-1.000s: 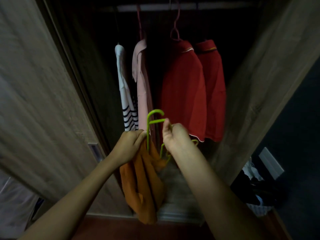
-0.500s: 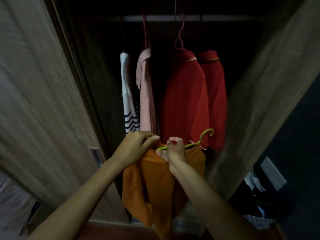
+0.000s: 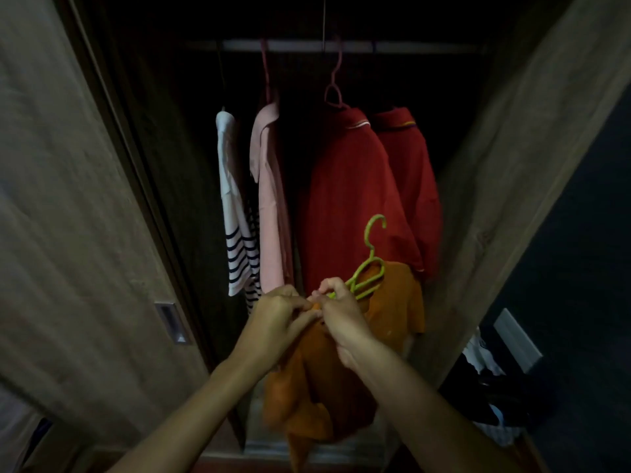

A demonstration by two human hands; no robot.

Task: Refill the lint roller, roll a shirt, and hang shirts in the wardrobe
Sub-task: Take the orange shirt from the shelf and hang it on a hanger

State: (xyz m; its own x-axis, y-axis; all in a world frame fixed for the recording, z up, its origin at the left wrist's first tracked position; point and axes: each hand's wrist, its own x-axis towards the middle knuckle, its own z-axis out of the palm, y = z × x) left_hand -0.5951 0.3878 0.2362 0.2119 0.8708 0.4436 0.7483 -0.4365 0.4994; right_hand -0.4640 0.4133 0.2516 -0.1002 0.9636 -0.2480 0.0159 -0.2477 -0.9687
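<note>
- The left hand sits at lower centre of the frame, its fingers curled in a closed grip, pinching the orange shirt at its top edge.
- The right hand is just beside the left, touching it at the fingertips; its grip is closed too, pinching the near end of the green hanger together with the shirt fabric.
- The green hanger slants up and to the right from the right hand, its hook uppermost and free of the rail, in front of the lower part of a red shirt.
- The orange shirt hangs from both hands, bunched and drooping toward the bottom of the frame; one part spreads to the right under the hanger's arm. Whether the hanger is fully inside the collar cannot be told.
- The wardrobe stands open, dark inside, with a pale rail across the upper centre.
- From the rail hang, left to right: a white shirt with dark stripes, a pink shirt, a red shirt on a pink hanger, and a second red shirt behind it.
- The wooden sliding door fills the left side, with a recessed handle at centre left.
- At lower right, dim clothes lie in a heap on the floor.
</note>
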